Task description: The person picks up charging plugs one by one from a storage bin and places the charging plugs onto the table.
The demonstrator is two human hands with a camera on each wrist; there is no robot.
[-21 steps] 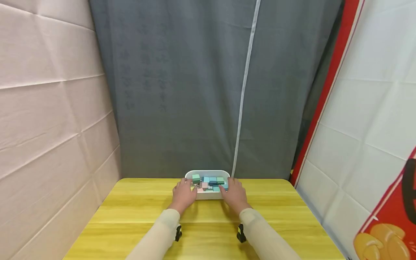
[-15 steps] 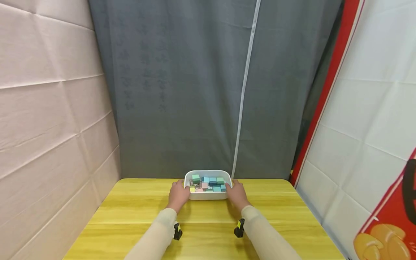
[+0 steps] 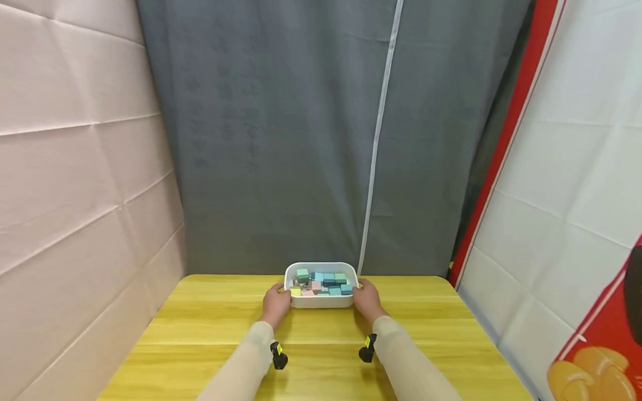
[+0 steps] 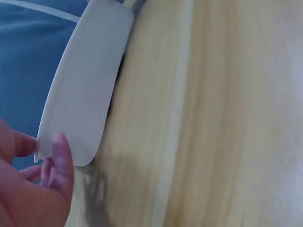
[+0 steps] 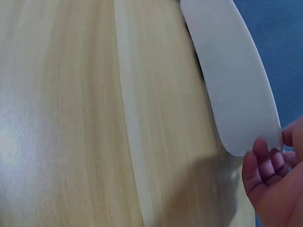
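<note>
A white storage bin with rounded corners (image 3: 321, 302) is at the far edge of the table. Inside it lie several small blocks, among them a green block (image 3: 302, 274), a pink block (image 3: 315, 285), a yellow block (image 3: 295, 291) and a blue block (image 3: 328, 278). My left hand (image 3: 276, 306) grips the bin's left end; in the left wrist view the thumb is at the rim and the fingers bend against the wall (image 4: 83, 90). At the opposite end my right hand (image 3: 368, 301) holds the rim in the same way, its fingers (image 5: 262, 158) curled at the bin's corner.
The yellow wood-grain table (image 3: 321, 340) ends just behind the bin, where a grey curtain (image 3: 281, 139) hangs. White cloth panels (image 3: 85, 184) line the left side, and a printed panel (image 3: 567, 167) with a red border stands on the right.
Both hands have shifted outward from over the bin's front corners to its two ends and gripped them. The yellow block, hidden before, is now visible. The bin has hardly moved.
</note>
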